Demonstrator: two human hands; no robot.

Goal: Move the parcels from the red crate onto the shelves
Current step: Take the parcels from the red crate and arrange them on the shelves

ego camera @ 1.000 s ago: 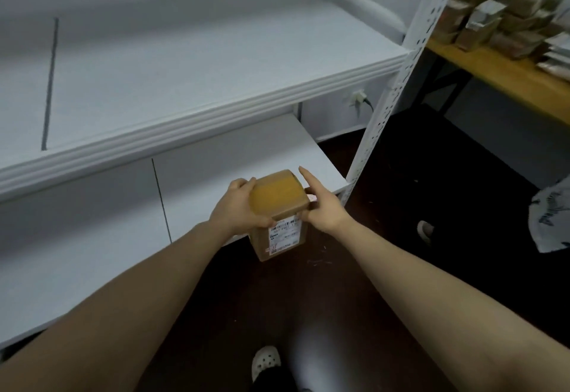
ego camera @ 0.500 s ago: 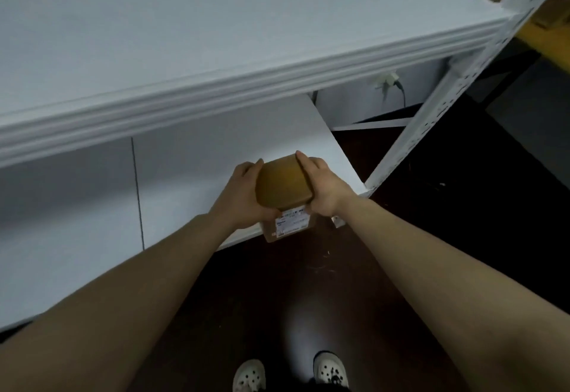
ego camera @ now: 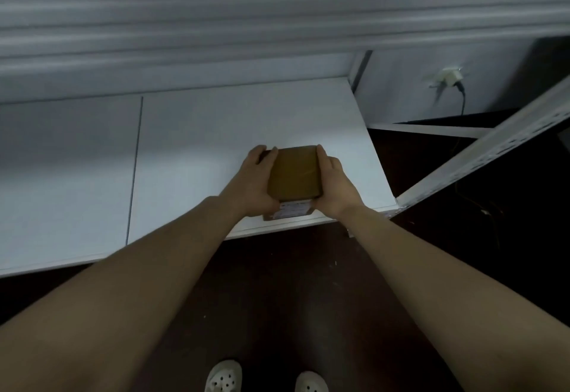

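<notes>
Smeared into pale bands by motion blur, the front lip of the upper shelf (ego camera: pixel 277 15). Cut off at the bottom border, the toes of two pale shoes (ego camera: pixel 223 376) on the dark floor (ego camera: pixel 293 283). Too small and too blurred to read, the print on the white label (ego camera: pixel 291 210), half covered by the heels of both palms. Hidden as well: the underside of the parcel (ego camera: pixel 294 175). Resting on the board or held just clear of it, cannot tell; probably very close to the board either way.

Left hand (ego camera: pixel 253 188) clamped on the parcel's left side, fingers curled over the far edge. Right hand (ego camera: pixel 334 188) mirrored on the right side, fingers wrapped round the far corner. Both closed firmly on the box, nothing else in either.

Small, squarish and brown, with a glossy taped top showing a faint crease, held level, label on the near face. Placed over the lower shelf (ego camera: pixel 216 132), close to its front edge and toward its right end — left of the perforated white upright (ego camera: pixel 493 148). Beyond, a wall socket (ego camera: pixel 444 78) with a dark cable hanging from it.
</notes>
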